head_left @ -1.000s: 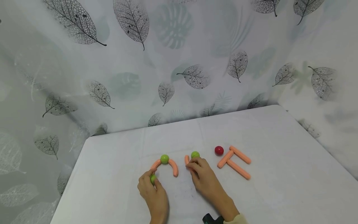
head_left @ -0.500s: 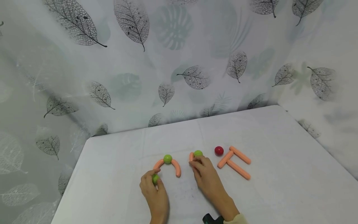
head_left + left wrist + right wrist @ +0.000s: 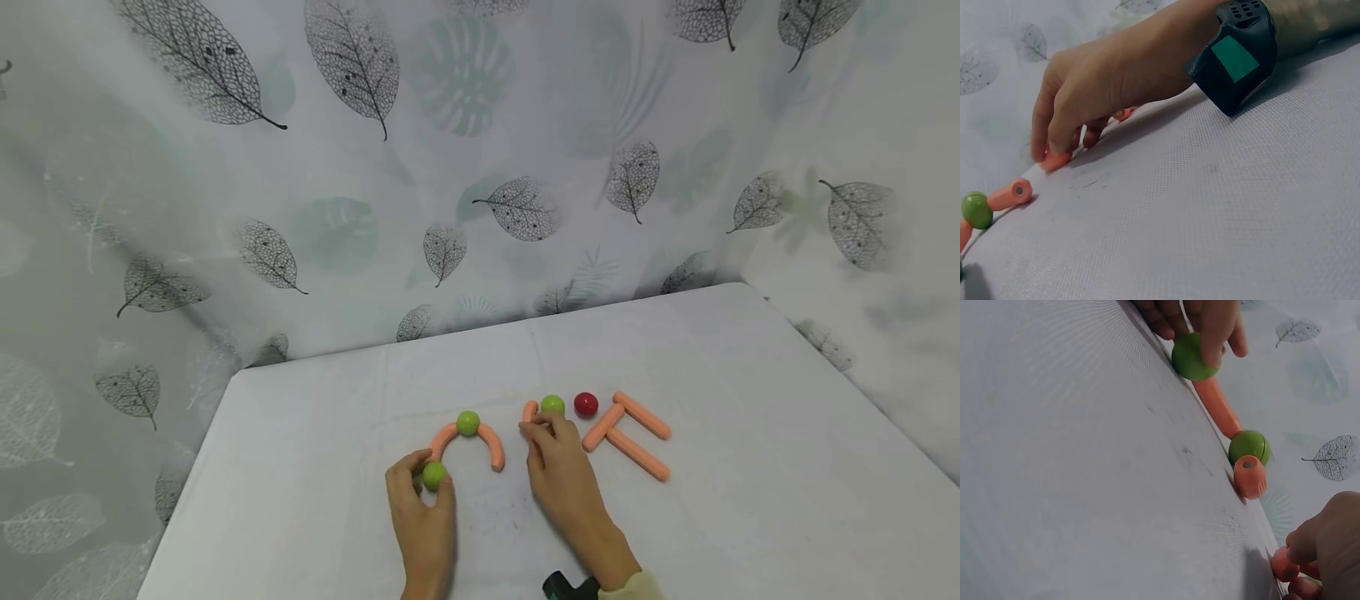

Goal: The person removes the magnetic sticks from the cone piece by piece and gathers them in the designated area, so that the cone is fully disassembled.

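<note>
My left hand (image 3: 423,517) pinches a green ball (image 3: 434,476) between thumb and fingers. From that ball a curved orange rod (image 3: 442,440) runs to a second green ball (image 3: 468,423), and another curved orange rod (image 3: 492,447) hangs off its other side, its free end toward me. Seen from the left wrist, this free end (image 3: 1020,190) has a dark round spot. My right hand (image 3: 564,483) pinches another curved orange rod (image 3: 529,411). Beside it, partly behind the fingers, is a green ball (image 3: 552,405); whether the two touch is hidden.
A red ball (image 3: 587,405) lies just right of the right hand's green ball. Further right, a short orange rod (image 3: 603,427) lies against two longer straight ones (image 3: 643,416). A white cloth covers the table (image 3: 300,500); leaf-print fabric (image 3: 480,150) hangs behind.
My left hand has slid right, taking the joined balls and curved rods along. My right hand has shifted right and slightly away from me with its rod; the green ball there moved closer to the red one.
</note>
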`<action>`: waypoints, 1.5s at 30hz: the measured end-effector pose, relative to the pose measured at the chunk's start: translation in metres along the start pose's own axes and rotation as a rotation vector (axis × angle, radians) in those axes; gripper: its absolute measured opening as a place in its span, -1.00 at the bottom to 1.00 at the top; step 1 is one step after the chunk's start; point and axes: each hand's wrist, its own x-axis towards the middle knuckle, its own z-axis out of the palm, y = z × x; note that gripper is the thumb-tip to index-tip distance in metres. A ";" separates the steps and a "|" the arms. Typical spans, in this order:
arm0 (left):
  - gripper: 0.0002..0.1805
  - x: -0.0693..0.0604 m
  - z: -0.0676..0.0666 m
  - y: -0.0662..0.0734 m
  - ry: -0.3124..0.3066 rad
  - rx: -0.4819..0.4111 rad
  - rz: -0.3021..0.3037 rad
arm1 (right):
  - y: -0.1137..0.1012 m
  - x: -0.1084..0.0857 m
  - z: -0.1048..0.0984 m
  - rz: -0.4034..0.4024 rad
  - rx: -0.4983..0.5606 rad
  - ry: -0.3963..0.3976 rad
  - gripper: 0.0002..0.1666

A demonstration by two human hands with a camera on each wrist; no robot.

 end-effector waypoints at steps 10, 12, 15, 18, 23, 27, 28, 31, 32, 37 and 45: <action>-0.40 -0.003 0.005 -0.005 -0.041 0.052 0.045 | -0.002 0.000 -0.005 0.125 -0.007 -0.064 -0.64; -0.40 -0.003 0.005 -0.005 -0.051 0.048 0.056 | -0.002 0.000 -0.006 0.145 -0.004 -0.071 -0.65; -0.40 -0.002 0.004 -0.005 -0.063 0.045 0.075 | -0.002 0.001 -0.006 0.153 0.003 -0.075 -0.66; -0.41 -0.002 0.004 -0.005 -0.074 0.045 0.094 | -0.002 0.002 -0.005 0.151 0.011 -0.075 -0.66; -0.42 -0.001 0.003 -0.006 -0.080 0.042 0.133 | -0.002 0.002 -0.005 0.145 0.031 -0.078 -0.63; -0.42 -0.001 0.002 -0.007 -0.080 0.039 0.162 | -0.001 0.003 -0.005 0.137 0.049 -0.084 -0.59; -0.43 -0.001 0.001 -0.007 -0.080 0.039 0.168 | -0.001 0.003 -0.005 0.133 0.052 -0.083 -0.58; -0.43 0.000 0.001 -0.007 -0.082 0.032 0.192 | 0.000 0.004 -0.005 0.123 0.057 -0.082 -0.57; -0.44 0.000 0.001 -0.007 -0.082 0.032 0.199 | 0.000 0.004 -0.005 0.120 0.057 -0.080 -0.57; -0.44 0.000 0.000 -0.006 -0.091 0.035 0.222 | -0.002 0.004 -0.007 0.118 0.065 -0.065 -0.63; -0.54 0.001 0.001 -0.005 -0.098 0.056 0.232 | -0.009 0.004 -0.007 0.080 0.089 -0.020 -0.73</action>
